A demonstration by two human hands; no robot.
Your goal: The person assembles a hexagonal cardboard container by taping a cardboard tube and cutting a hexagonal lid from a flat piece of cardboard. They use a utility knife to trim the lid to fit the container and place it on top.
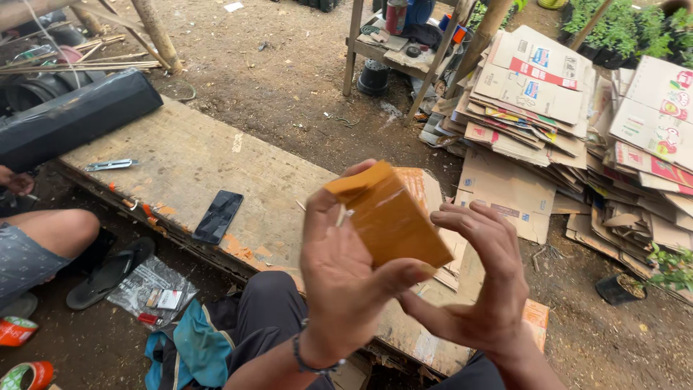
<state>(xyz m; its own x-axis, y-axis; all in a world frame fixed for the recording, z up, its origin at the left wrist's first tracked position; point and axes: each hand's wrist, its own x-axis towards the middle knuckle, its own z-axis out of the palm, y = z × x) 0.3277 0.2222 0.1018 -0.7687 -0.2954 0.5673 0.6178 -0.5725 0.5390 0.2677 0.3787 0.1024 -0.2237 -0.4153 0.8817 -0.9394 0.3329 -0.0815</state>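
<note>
Bare dirt yard, worn wooden board across it, phone nr its near edge. Head view: left hand clamped on folded orange cardboard piece above board's near-right corner — right hand fingers spread, just touching. Best keep thumb firm on the fold — edges lined up.

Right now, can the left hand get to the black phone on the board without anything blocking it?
Probably yes. The black phone lies flat on the wooden board, to the left of the left hand, with bare board between them. But that hand grips the folded orange cardboard piece, so it is not free.
</note>
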